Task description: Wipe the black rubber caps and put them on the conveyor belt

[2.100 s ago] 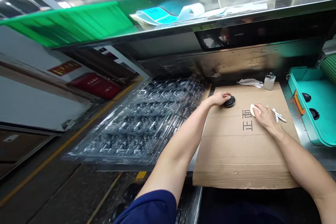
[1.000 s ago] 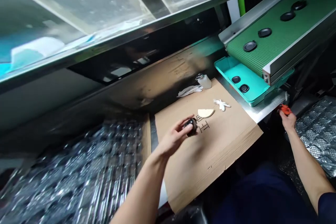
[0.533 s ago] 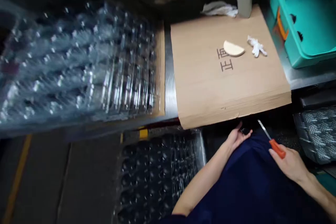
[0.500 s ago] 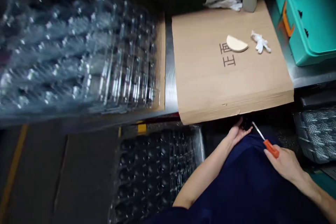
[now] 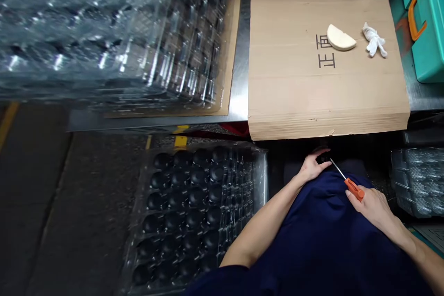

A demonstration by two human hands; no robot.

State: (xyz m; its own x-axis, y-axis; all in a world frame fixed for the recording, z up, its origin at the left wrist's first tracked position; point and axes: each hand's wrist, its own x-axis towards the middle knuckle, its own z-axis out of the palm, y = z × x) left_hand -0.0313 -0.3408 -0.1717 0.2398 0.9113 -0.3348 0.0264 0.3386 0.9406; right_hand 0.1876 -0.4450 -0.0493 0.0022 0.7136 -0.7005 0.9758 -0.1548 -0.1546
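My right hand (image 5: 376, 206) grips a screwdriver (image 5: 354, 189) by its orange handle, with the metal shaft pointing up and left. The shaft's tip lies close to my left hand (image 5: 314, 165), whose thumb and fingers curve around a small dark object (image 5: 324, 158). Against the black background its shape cannot be made out, and whether the tip touches it I cannot tell. Both hands are in front of my lap, just below the near edge of the cardboard (image 5: 287, 88) stacked on the workbench.
A cream half-round pad (image 5: 341, 38) and a crumpled white glove (image 5: 374, 40) lie on the cardboard. Clear plastic trays (image 5: 194, 55) are piled at left, with dark-domed trays (image 5: 187, 203) below. A teal bin (image 5: 425, 32) stands at right, near a metal bench edge (image 5: 239, 97).
The camera view has turned, so the bench and its items appear shifted up and right. Both hands keep nearly the same pose, with the screwdriver still in my right hand.
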